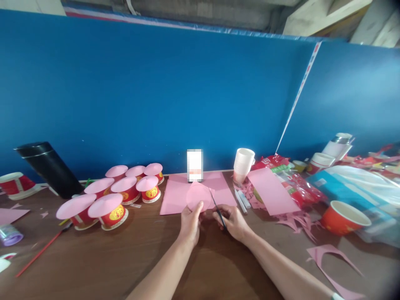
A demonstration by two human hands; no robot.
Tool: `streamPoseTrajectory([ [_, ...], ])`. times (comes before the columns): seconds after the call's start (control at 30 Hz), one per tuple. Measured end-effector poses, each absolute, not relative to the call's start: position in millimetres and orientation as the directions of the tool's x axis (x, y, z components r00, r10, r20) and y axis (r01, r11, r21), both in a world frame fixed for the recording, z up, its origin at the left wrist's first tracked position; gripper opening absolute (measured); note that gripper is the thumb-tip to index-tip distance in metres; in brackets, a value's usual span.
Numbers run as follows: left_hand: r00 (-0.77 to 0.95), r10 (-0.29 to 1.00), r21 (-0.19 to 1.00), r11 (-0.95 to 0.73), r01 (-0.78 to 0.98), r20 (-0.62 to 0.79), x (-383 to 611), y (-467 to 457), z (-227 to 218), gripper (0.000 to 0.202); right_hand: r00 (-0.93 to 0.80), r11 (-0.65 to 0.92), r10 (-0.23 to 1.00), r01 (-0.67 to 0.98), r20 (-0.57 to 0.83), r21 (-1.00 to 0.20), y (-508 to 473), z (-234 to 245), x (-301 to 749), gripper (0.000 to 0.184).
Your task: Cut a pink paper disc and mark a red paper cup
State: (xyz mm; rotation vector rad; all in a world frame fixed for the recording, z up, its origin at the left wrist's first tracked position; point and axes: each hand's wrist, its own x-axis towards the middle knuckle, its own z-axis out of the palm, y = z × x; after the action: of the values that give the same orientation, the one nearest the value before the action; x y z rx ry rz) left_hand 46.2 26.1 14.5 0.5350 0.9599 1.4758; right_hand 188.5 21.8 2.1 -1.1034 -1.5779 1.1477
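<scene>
The paper circle (197, 195) was in the left hand, over a pink sheet (175, 198). Left of the circle stood eight red cups (117, 213) with pink cone tops; farther left a black flask (51, 171) leaned, and a red brush (40, 253) lay nearer the person. Right of the circle were a stack of white cups (244, 162), two white tubes (241, 202), another sheet (272, 191) lying over pink scraps, and an orange cup (339, 218).

The left hand (191, 223) came up from below the circle, thumb on top, pinching its near edge. The right hand (235, 223), just right of the circle, had its fingers curled round dark scissors (216, 206) — their tip pointing away, by the circle's edge.

The left fingers were mostly hidden beneath the paper; whether the blades were apart or touched it, I could not tell. Behind the circle, a white upright thing (195, 164) was blurred into blocks.
</scene>
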Motion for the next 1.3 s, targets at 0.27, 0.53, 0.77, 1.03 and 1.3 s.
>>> streamPoseTrajectory([
  [0.27, -0.171, 0.962, 0.801, 0.072, -0.595, -0.213, 47, 26, 14, 0.029, -0.212, 0.163, 0.969, 0.171, 0.126, -0.972, 23, 0, 188, 0.025],
  [0.53, -0.140, 0.969, 0.779, 0.075, -0.622, -0.205, 46, 30, 6, 0.030, -0.222, 0.154, 0.968, 0.154, 0.118, -0.976, 22, 0, 187, 0.019],
  [0.77, -0.155, 0.965, 0.782, 0.072, -0.619, -0.212, 45, 29, 9, 0.027, -0.194, 0.131, 0.974, 0.075, 0.114, -0.989, 25, -1, 187, 0.026],
  [1.03, -0.091, 0.978, 0.803, 0.099, -0.588, -0.187, 34, 20, 20, 0.027, -0.172, 0.157, 0.972, -0.023, 0.159, -0.987, 26, 0, 187, 0.035],
  [1.3, -0.130, 0.970, 0.823, 0.101, -0.559, -0.207, 29, 14, 30, 0.021, -0.105, 0.264, 0.963, 0.145, 0.250, -0.954, 29, -5, 188, 0.029],
])
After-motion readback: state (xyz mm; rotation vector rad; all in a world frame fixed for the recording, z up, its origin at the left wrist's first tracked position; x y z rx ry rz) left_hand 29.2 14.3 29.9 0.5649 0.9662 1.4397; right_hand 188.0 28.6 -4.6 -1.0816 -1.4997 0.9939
